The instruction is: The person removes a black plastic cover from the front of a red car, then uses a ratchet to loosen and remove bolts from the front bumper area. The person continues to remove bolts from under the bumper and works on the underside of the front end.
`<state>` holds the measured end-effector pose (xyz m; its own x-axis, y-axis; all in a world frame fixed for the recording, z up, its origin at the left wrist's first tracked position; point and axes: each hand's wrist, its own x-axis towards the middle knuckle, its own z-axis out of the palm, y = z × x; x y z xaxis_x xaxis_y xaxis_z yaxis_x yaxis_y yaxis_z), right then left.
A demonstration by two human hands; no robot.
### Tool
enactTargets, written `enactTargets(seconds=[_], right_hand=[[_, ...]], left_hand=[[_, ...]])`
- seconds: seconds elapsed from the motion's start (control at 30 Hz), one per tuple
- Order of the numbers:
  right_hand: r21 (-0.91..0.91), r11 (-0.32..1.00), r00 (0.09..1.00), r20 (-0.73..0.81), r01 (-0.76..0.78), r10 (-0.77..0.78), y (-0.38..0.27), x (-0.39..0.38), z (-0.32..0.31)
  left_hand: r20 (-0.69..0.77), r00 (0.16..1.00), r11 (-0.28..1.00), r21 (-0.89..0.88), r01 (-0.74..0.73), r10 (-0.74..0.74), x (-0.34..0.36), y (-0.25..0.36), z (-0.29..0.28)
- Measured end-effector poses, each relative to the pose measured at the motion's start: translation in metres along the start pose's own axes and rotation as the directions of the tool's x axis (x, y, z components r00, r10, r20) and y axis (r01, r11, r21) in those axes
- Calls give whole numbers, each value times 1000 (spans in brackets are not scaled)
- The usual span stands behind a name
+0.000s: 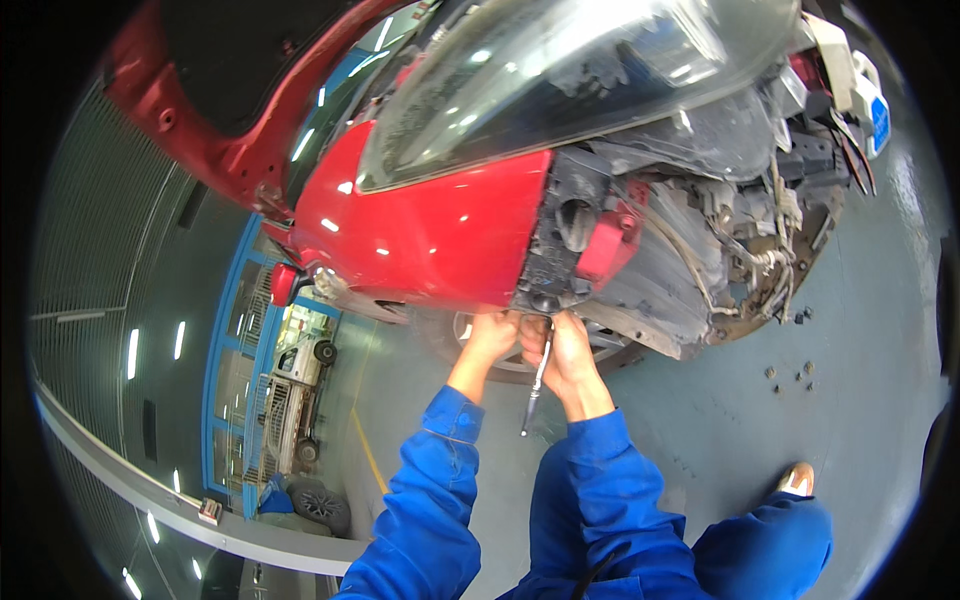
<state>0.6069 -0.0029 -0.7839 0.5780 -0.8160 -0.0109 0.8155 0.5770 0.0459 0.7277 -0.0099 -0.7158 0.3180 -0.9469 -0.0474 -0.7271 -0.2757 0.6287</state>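
A red car fender (430, 225) with its bumper taken off fills the upper middle, a large clear headlight (560, 70) above it. My left hand (492, 335) reaches up under the fender's lower edge, fingers curled against the black bracket (548, 290) there. My right hand (567, 352) is beside it, closed on a slim metal ratchet wrench (535, 392) whose handle hangs down. Both sleeves are blue.
The exposed grey wheel-arch liner and wiring (700, 260) lie to the right. Several small bolts (790, 375) are scattered on the grey floor. My blue-clad knee (770, 540) and shoe (797, 478) are at lower right. A white car (295, 395) is parked at far left.
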Motion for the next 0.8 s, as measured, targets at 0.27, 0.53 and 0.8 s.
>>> enactTargets(seconds=[0.27,0.53,0.8], right_hand=[[237,959,986,20,154,-164,14,5,5],[144,983,968,208,111,-140,3,8,-12],[220,966,978,128,136,-167,9,4,-4]], left_hand=[[-9,998,993,-106,-60,60,-1,-6,2],[-25,987,983,-95,-159,157,2,-6,4],[-9,996,996,7,-88,88,7,-15,-4]])
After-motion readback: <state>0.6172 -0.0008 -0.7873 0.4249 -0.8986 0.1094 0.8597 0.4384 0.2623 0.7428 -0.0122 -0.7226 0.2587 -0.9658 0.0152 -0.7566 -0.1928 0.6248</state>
